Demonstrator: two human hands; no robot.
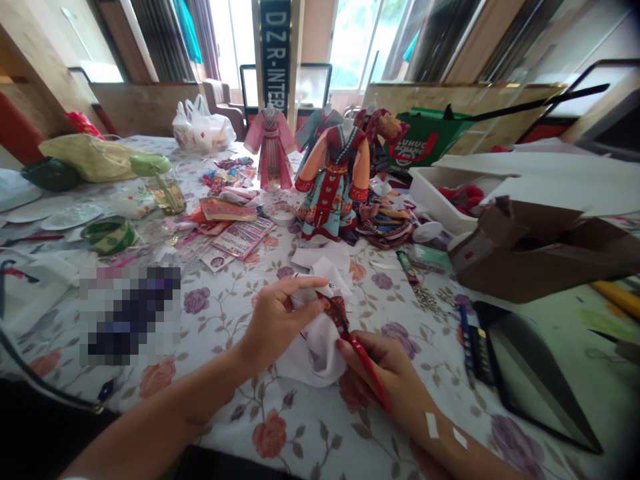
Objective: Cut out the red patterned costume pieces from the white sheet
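Just white cloth [313,353], red-handled scissors [367,367]

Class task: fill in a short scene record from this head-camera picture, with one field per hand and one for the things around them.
Left hand: left hand holds white fabric
Right hand: right hand grips red-handled scissors, blades at the fabric
Surface: floral tablecloth
Around: dressed doll on the table ahead; cardboard box and white plastic tray to the right
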